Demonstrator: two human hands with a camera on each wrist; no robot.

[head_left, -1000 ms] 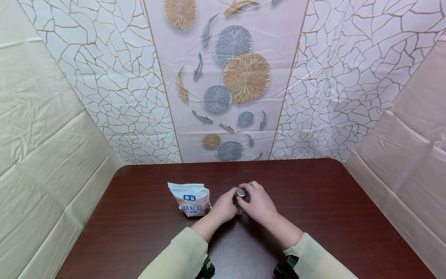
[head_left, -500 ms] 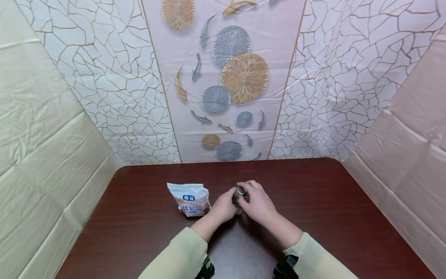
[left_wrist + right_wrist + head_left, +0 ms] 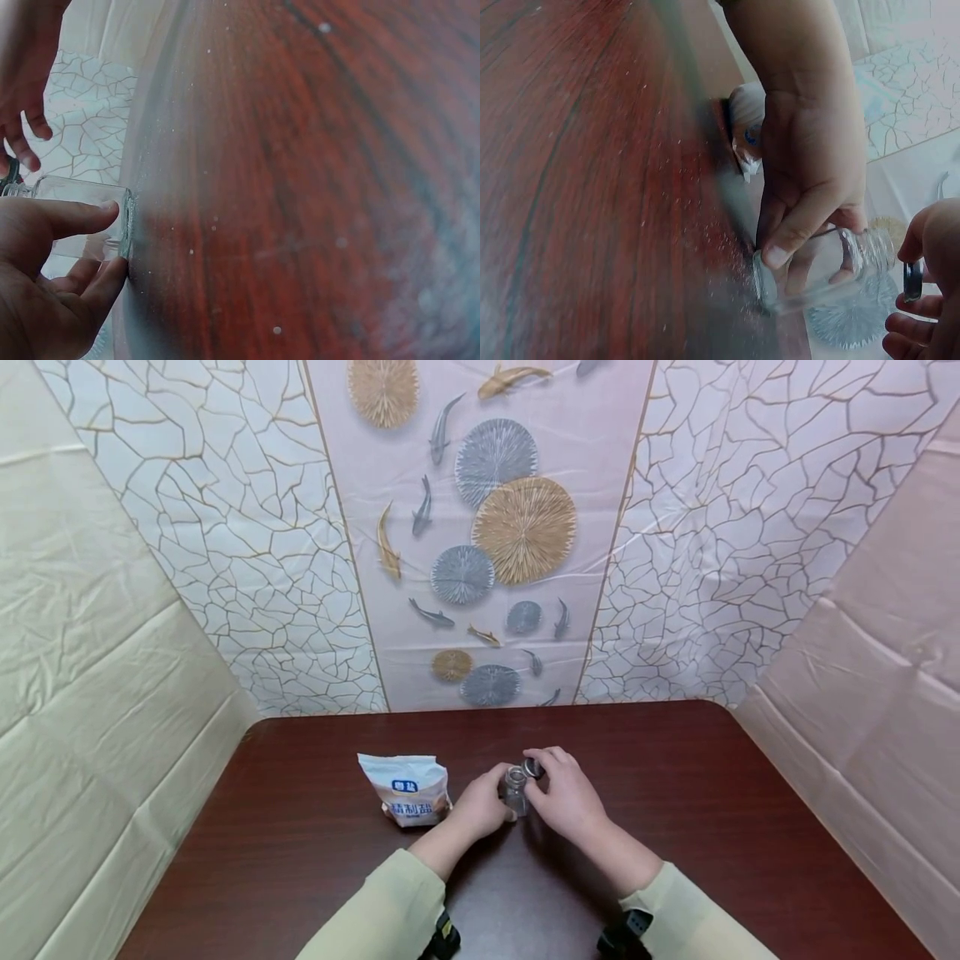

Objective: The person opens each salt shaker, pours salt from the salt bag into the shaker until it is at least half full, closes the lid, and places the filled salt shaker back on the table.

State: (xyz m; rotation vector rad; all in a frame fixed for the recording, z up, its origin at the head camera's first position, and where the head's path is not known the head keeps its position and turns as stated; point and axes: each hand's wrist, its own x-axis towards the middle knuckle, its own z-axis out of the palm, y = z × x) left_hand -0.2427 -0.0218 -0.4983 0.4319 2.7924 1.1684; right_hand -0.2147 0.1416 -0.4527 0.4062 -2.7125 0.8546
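A small clear glass jar [image 3: 516,795] stands upright on the table with its threaded neck uncovered. My left hand [image 3: 480,803] grips it around the body; the thumb [image 3: 778,257] lies along the glass near the base in the right wrist view. Just right of the mouth, my right hand [image 3: 568,795] pinches the jar's lid [image 3: 533,768], dark with a silvery top, tilted and apart from the neck. The right wrist view shows this lid [image 3: 913,281] between thumb and fingers. The glass [image 3: 832,289] looks see-through, with no contents visible in it.
Left of the hands stands a light-blue and white bag of salt [image 3: 408,789] with blue lettering. The dark red-brown tabletop [image 3: 637,752] ends at a patterned cloth backdrop [image 3: 487,635]. Beige cloth hangs on both sides.
The lid has come off the jar's neck and moved right with my right hand, tilting as it went. My left hand has stayed around the jar.
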